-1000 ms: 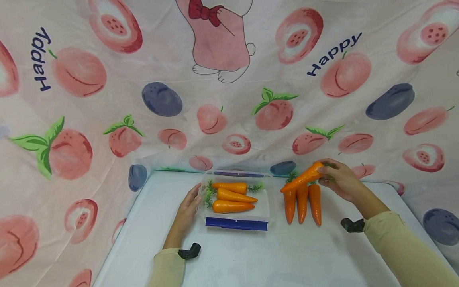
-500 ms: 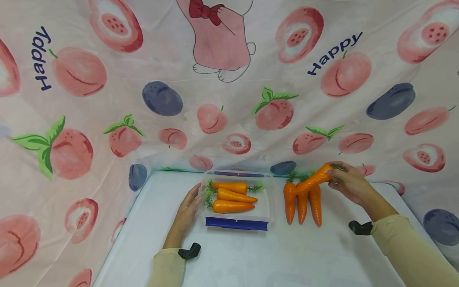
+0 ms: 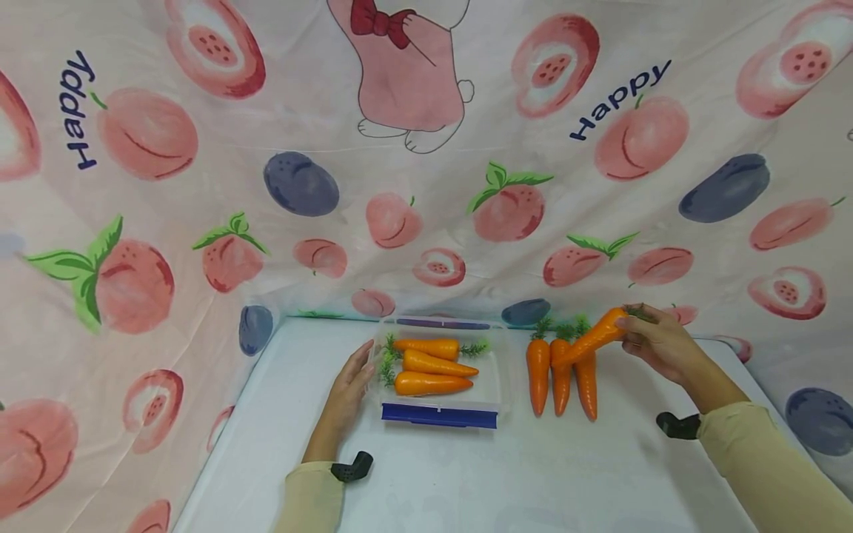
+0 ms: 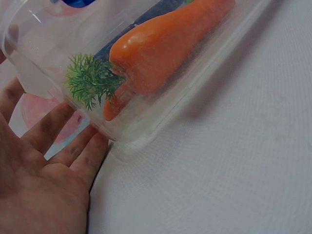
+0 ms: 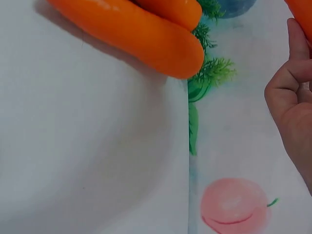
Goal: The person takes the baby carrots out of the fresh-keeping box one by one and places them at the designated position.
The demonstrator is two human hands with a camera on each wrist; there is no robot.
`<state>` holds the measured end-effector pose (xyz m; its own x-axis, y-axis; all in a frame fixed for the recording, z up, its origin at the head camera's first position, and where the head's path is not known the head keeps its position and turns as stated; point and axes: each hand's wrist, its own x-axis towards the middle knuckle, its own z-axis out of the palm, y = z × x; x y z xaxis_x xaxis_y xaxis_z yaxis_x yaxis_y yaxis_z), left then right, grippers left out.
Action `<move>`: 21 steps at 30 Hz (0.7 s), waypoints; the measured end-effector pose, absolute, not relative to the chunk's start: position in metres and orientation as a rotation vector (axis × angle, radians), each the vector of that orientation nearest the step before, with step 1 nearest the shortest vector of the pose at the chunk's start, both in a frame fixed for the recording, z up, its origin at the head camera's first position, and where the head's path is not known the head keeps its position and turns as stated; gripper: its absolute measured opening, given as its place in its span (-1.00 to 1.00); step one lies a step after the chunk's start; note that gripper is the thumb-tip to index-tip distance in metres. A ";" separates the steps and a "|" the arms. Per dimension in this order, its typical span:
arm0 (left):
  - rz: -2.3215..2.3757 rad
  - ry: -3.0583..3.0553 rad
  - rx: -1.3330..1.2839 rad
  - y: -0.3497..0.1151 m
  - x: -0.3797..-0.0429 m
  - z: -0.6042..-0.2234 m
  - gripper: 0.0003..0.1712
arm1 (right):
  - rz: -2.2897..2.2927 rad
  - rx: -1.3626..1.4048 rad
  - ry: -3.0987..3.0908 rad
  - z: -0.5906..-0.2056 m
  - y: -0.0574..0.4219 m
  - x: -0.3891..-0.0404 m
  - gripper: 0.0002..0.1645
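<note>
My right hand [image 3: 656, 342] pinches a toy carrot [image 3: 596, 337] by its thick leafy end, its tip slanting down to the left over other carrots. Those three, a left carrot [image 3: 538, 376], a middle carrot [image 3: 562, 385] and a right carrot [image 3: 586, 389], lie side by side on the table with tips toward me. Fingers of my left hand [image 3: 349, 389] touch the left wall of a clear plastic box [image 3: 489, 389]; in the left wrist view they are nearly straight against its side. Inside the box lie three carrots [image 3: 433, 383] crosswise, two with leaves to the left, one to the right.
A blue latch flap [image 3: 440, 416] hangs along the box's near side. The white table [image 3: 433, 481] meets a fruit-printed cloth [image 3: 426, 178] behind it and at both sides. Black wrist cameras [image 3: 353, 466] sit at both cuffs.
My right hand has drawn back to the right with its carrot, whose tip has shifted from over the left carrot to over the middle one. My left hand and the box stay put.
</note>
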<state>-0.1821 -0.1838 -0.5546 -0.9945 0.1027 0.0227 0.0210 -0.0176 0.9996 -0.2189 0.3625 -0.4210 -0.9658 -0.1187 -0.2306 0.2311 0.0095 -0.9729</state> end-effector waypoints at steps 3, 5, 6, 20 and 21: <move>2.190 2.165 0.130 -0.184 -0.182 -0.555 -0.43 | -2.050 0.124 2.040 -0.422 0.367 -0.218 -0.72; 2.188 2.164 0.131 -0.184 -0.182 -0.555 -0.44 | -2.065 0.129 2.032 -0.422 0.369 -0.218 -0.77; 2.188 2.163 0.134 -0.184 -0.182 -0.555 -0.44 | -2.070 0.127 2.029 -0.422 0.370 -0.218 -0.79; 2.210 2.140 0.132 -0.183 -0.182 -0.554 -0.43 | -2.016 0.165 2.032 -0.433 0.389 -0.220 -0.74; 2.210 2.140 0.132 -0.183 -0.182 -0.554 -0.43 | -2.008 0.175 2.030 -0.435 0.391 -0.220 -0.72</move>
